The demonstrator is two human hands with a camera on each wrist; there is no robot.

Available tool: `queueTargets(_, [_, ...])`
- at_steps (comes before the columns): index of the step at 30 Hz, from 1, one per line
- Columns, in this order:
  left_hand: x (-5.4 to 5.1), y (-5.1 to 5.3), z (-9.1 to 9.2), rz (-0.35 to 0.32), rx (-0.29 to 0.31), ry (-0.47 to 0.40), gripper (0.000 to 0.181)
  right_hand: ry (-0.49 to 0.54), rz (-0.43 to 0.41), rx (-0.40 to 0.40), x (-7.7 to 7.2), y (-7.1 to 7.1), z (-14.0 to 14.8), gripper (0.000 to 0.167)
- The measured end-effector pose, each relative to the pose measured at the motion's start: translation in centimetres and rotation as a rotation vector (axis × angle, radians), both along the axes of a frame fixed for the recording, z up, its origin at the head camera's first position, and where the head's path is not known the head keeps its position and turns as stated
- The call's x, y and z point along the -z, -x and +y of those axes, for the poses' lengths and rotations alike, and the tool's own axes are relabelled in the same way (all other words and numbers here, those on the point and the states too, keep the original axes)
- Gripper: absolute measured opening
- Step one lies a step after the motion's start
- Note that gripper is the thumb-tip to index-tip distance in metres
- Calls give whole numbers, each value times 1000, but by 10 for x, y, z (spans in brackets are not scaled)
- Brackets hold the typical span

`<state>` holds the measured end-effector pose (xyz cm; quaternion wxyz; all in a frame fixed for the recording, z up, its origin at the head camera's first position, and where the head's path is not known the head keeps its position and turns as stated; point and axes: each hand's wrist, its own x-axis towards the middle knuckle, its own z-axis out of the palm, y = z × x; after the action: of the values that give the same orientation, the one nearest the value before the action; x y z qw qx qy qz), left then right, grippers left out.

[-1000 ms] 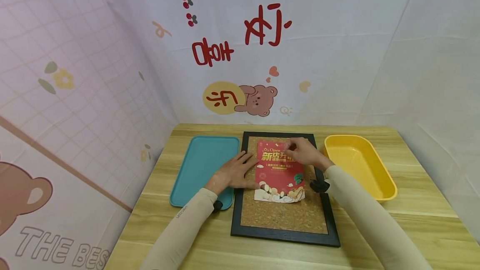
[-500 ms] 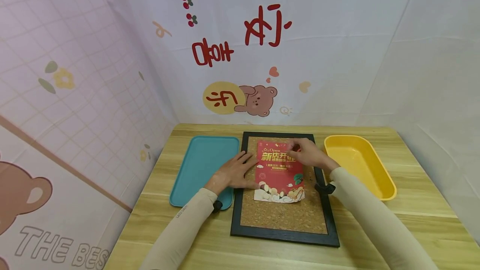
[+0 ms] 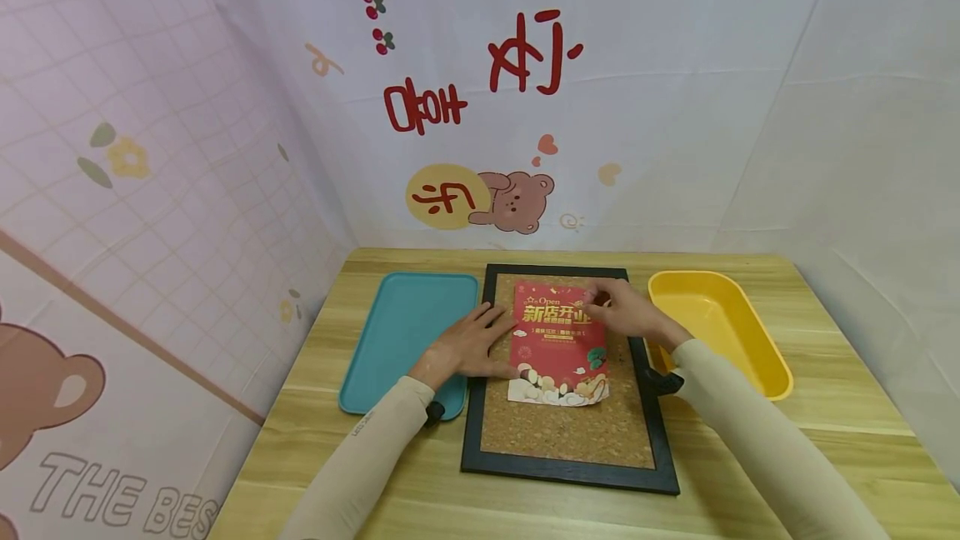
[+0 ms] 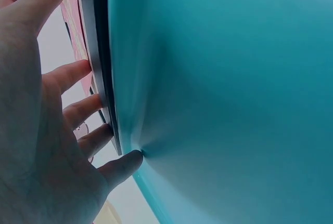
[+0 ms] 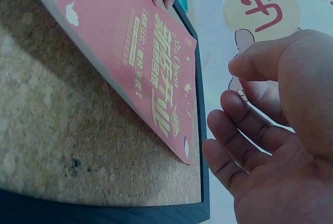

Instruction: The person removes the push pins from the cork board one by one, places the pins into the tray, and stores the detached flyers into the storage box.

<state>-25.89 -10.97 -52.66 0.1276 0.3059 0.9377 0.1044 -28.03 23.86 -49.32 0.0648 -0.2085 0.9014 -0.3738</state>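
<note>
A red poster (image 3: 558,344) with gold lettering and a pale lower edge lies on a black-framed cork board (image 3: 566,436). Spread across the board's left edge is my left hand (image 3: 472,344), thumb and fingertips at the poster's left side; the left wrist view shows its fingers (image 4: 80,110) apart along the frame. My right hand (image 3: 626,309) hovers by the poster's upper right corner, fingers bent. In the right wrist view this hand (image 5: 281,130) has loosely curled fingers with nothing visible between them, and the poster (image 5: 130,52) has its near corner uncovered.
Left of the board lies a blue tray (image 3: 408,315), partly under my left arm. A yellow tray (image 3: 720,332) stands to the right, its near-left part behind my right forearm. A printed cloth (image 3: 660,107) hangs behind the wooden table (image 3: 847,407).
My right hand has shifted right from the poster's upper right part, uncovering more of its lettering. My left hand and the poster look unchanged.
</note>
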Motion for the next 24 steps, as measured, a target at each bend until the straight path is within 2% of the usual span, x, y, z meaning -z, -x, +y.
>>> queueTargets(8, [1, 0, 1, -3, -4, 5, 104, 2, -27, 26, -5, -4, 7, 10])
queueTargets(16, [1, 0, 1, -6, -3, 7, 104, 8, -39, 14, -7, -8, 16, 14])
queueTargets(24, [0, 0, 0, -11, -2, 10, 104, 12, -30, 20, -9, -10, 23, 11])
